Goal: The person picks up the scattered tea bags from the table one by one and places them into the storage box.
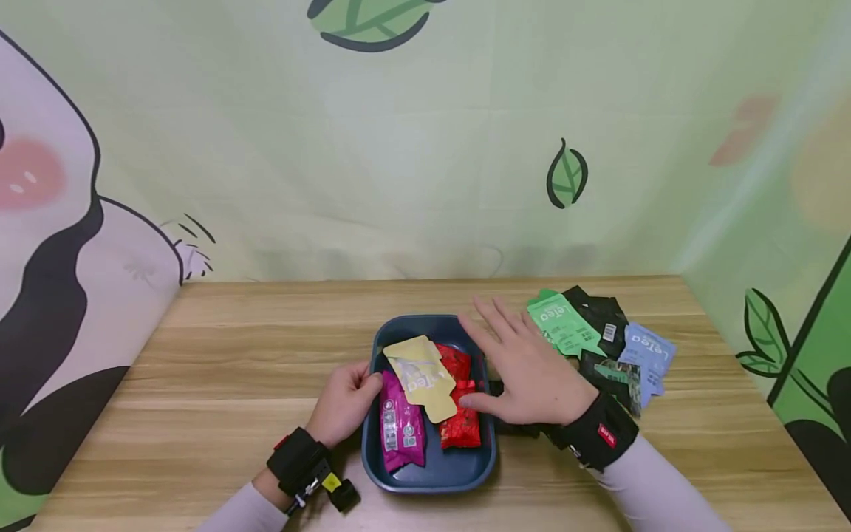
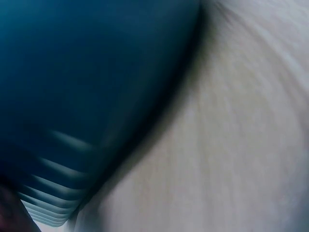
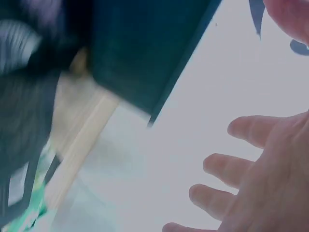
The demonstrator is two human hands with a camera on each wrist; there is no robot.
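Observation:
A dark blue basket (image 1: 432, 486) stands in front of me, its slotted side wall (image 2: 87, 72) filling much of the left wrist view. My left hand (image 1: 340, 408) pinches its left rim, thumb at the top edge. Spread wide, my right hand (image 1: 538, 377) hovers over the right rim with straight fingers and nothing in it; the right wrist view shows its separated fingers (image 3: 219, 169). Inside the basket lie a magenta packet (image 1: 402, 428) on the left, red packets (image 1: 460, 428) on the right, and yellow sachets (image 1: 419, 369) across the top of them.
Behind my right hand, several flat sachets lie in a loose pile: green ones (image 1: 565, 325), black ones (image 1: 610, 329) and blue ones (image 1: 648, 351). A patterned dark sachet (image 1: 614, 377) is nearest my right wrist. The wooden table (image 1: 253, 355) ends at a printed cloth backdrop (image 1: 425, 185).

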